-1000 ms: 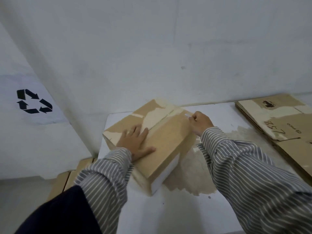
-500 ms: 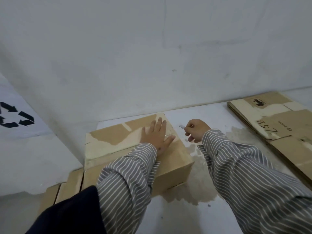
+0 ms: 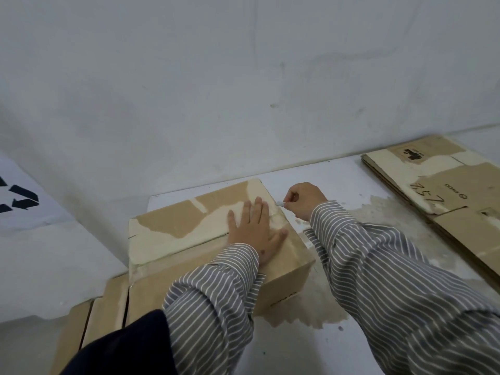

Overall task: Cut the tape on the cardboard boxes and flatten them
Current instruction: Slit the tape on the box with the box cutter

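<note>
The tape-cutting step is judged to be in hand on the closed brown cardboard box (image 3: 205,239), which is set on the white table (image 3: 338,180). The box top is pressed flat by the left hand (image 3: 254,231), fingers straight and spread. Just beyond its right edge, a small grey blade (image 3: 280,203) is pinched in the curled right hand (image 3: 305,200). A steady draw along the taped seam is called for next.

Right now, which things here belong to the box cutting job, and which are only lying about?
In use:
- box, held down by the left hand
- small blade, pinched in the right hand

Lying about:
- flattened cardboard
- recycling sign
- stain on the table
</note>
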Action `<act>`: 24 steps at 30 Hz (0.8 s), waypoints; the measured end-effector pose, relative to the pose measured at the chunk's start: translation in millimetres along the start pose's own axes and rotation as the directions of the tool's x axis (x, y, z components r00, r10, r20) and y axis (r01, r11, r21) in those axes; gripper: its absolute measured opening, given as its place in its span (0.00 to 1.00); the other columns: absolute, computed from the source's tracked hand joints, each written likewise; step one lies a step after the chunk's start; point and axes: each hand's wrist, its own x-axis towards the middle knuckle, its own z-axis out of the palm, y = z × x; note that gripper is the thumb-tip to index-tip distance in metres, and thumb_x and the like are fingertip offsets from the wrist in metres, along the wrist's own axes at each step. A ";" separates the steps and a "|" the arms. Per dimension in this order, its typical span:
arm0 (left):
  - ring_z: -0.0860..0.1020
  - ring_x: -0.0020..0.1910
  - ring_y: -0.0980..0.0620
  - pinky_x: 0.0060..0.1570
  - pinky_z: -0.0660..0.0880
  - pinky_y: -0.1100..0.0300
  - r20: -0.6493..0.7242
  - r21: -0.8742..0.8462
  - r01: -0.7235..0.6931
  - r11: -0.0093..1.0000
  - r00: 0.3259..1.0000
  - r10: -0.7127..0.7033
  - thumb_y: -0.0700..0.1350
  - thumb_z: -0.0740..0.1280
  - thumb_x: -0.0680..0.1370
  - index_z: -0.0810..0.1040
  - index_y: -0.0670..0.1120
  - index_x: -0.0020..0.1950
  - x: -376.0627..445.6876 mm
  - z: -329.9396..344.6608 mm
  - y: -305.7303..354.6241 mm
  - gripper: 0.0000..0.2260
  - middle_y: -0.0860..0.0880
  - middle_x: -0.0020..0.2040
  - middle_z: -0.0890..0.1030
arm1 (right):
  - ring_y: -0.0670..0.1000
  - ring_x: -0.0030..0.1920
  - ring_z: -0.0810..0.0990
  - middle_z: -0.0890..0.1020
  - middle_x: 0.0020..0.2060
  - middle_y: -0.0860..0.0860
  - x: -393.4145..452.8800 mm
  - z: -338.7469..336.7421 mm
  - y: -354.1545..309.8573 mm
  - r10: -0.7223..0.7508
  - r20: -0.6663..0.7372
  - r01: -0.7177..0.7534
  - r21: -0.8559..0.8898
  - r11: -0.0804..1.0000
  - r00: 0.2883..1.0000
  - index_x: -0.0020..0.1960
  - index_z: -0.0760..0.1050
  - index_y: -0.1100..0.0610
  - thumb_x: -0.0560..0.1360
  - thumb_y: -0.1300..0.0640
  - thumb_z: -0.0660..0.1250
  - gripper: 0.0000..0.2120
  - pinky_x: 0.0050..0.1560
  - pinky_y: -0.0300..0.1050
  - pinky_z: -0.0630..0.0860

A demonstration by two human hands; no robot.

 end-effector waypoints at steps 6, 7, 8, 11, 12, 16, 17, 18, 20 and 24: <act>0.37 0.76 0.47 0.72 0.39 0.38 -0.006 -0.002 -0.001 1.000 1.000 0.001 0.66 0.43 0.78 0.37 0.46 0.78 0.8 0.8 -0.6 0.36 0.49 0.77 0.36 | 0.48 0.42 0.75 0.73 0.37 0.42 -1.7 0.9 -7.0 -0.009 -0.044 0.004 -0.119 0.993 0.999 0.35 0.72 0.51 0.75 0.53 0.67 0.11 0.46 0.42 0.74; 0.37 0.76 0.47 0.72 0.39 0.38 -0.007 -0.005 0.000 1.000 1.000 0.000 0.66 0.43 0.78 0.37 0.46 0.78 0.8 0.9 -0.4 0.36 0.49 0.78 0.36 | 0.48 0.42 0.75 0.73 0.37 0.42 -2.1 1.7 -7.0 -0.005 -0.050 -0.001 -0.116 0.993 0.999 0.34 0.71 0.50 0.76 0.54 0.67 0.12 0.46 0.42 0.74; 0.37 0.76 0.47 0.72 0.39 0.39 -0.009 -0.008 0.002 1.000 1.000 -0.002 0.66 0.43 0.79 0.37 0.46 0.78 0.7 0.9 -0.1 0.36 0.49 0.78 0.36 | 0.48 0.42 0.75 0.72 0.36 0.41 -2.3 2.4 -7.0 -0.001 -0.050 -0.004 -0.107 0.994 0.999 0.34 0.71 0.50 0.76 0.55 0.66 0.12 0.45 0.42 0.74; 0.37 0.76 0.48 0.72 0.38 0.39 -0.011 -0.018 0.003 1.000 1.000 -0.003 0.66 0.43 0.79 0.37 0.46 0.78 -0.4 0.6 -0.2 0.35 0.49 0.78 0.36 | 0.49 0.43 0.75 0.72 0.37 0.41 -3.3 3.5 -8.2 0.000 -0.046 -0.005 -0.110 0.994 0.999 0.33 0.70 0.50 0.76 0.57 0.66 0.13 0.45 0.41 0.73; 0.37 0.76 0.48 0.72 0.38 0.39 -0.010 -0.020 0.003 1.000 1.000 -0.003 0.66 0.43 0.79 0.37 0.46 0.78 -0.1 0.7 -0.3 0.35 0.50 0.78 0.36 | 0.49 0.44 0.75 0.73 0.38 0.42 -3.4 3.5 -8.8 0.001 -0.043 -0.006 -0.118 0.993 0.999 0.33 0.70 0.50 0.76 0.58 0.66 0.13 0.45 0.41 0.73; 0.36 0.76 0.48 0.72 0.38 0.39 -0.010 -0.023 0.002 1.000 1.000 -0.003 0.65 0.43 0.79 0.37 0.46 0.78 1.6 1.3 -0.4 0.35 0.50 0.78 0.36 | 0.50 0.49 0.75 0.74 0.44 0.46 -5.1 -1.2 -13.0 0.023 0.013 -0.021 -0.127 0.992 1.000 0.33 0.70 0.52 0.76 0.56 0.67 0.14 0.47 0.40 0.69; 0.36 0.76 0.48 0.72 0.38 0.39 -0.008 -0.020 0.003 1.000 1.000 -0.003 0.65 0.44 0.79 0.37 0.46 0.78 1.9 1.7 -0.4 0.35 0.50 0.77 0.36 | 0.49 0.49 0.75 0.74 0.44 0.46 -6.1 -3.4 -13.9 0.021 0.029 -0.018 -0.129 0.992 0.999 0.33 0.70 0.52 0.75 0.55 0.68 0.14 0.48 0.39 0.69; 0.36 0.76 0.48 0.72 0.38 0.39 -0.008 -0.018 0.003 1.000 1.000 -0.003 0.65 0.44 0.79 0.37 0.46 0.78 2.0 2.0 -0.5 0.35 0.50 0.77 0.36 | 0.49 0.49 0.74 0.74 0.45 0.47 -7.2 -5.3 -14.6 0.021 0.043 -0.015 -0.127 0.992 0.999 0.33 0.71 0.53 0.75 0.55 0.69 0.14 0.49 0.39 0.69; 0.37 0.76 0.48 0.72 0.38 0.39 -0.012 -0.019 0.003 1.000 1.000 -0.004 0.65 0.44 0.79 0.37 0.46 0.78 1.9 2.3 -0.6 0.35 0.50 0.78 0.36 | 0.48 0.48 0.73 0.74 0.44 0.47 -10.3 -8.4 -14.4 0.023 0.060 -0.016 -0.115 0.993 0.998 0.34 0.72 0.54 0.75 0.54 0.69 0.13 0.50 0.39 0.68; 0.36 0.76 0.48 0.72 0.38 0.39 -0.019 -0.018 0.008 1.000 1.000 -0.009 0.65 0.44 0.79 0.37 0.46 0.78 1.4 2.7 0.8 0.35 0.50 0.78 0.36 | 0.49 0.43 0.74 0.75 0.38 0.45 -16.9 -10.5 -9.4 0.026 0.085 -0.018 -0.089 0.996 0.996 0.32 0.72 0.54 0.74 0.54 0.70 0.14 0.47 0.39 0.70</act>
